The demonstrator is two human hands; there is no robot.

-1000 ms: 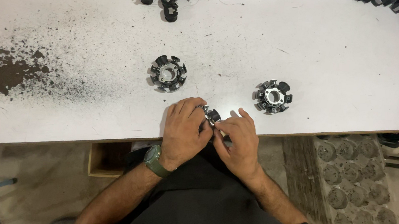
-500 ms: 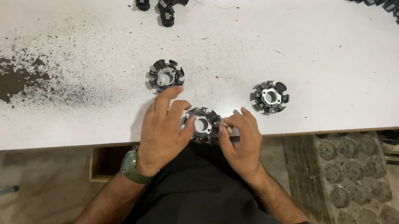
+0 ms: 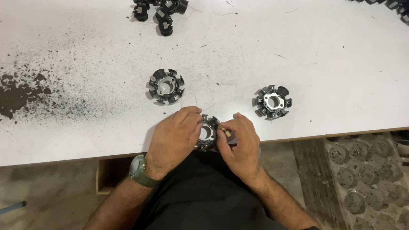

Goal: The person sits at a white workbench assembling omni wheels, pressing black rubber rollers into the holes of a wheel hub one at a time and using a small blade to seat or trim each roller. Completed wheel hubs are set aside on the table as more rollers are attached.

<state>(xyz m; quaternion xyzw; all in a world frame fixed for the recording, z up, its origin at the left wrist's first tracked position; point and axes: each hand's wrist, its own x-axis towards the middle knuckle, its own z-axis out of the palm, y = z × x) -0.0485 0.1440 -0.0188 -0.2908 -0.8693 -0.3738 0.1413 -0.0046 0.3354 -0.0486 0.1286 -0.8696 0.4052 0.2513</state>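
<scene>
- Far left, a dark patch of gritty dust (image 3: 1,96) is spread over the white table (image 3: 339,67), thinning into specks toward the middle.
- Top centre, a heap of small black parts (image 3: 162,2) sits well away from the hands.
- Next along, a spare ring with slots around its rim (image 3: 166,86) lies flat on the table, just above the left hand.
- The left hand (image 3: 173,139), with a green watch (image 3: 139,169) on the wrist, curls around the left side of the ring being worked on (image 3: 208,132), fingers closed on its rim.
- That ring sits at the near edge of the table, between both hands, largely covered by them.
- The right hand (image 3: 241,147) pinches a small piece against the ring's right side; what the piece is, I cannot tell.
- The ring looks like rigid metal, probably weighty for its size, hardly fragile; the slotted rim gives fingers good purchase.
- Right of the hands, a second spare ring (image 3: 272,102) lies flat.
- Far right, below the table, a grey moulded tray (image 3: 373,191) sits on the floor.
</scene>
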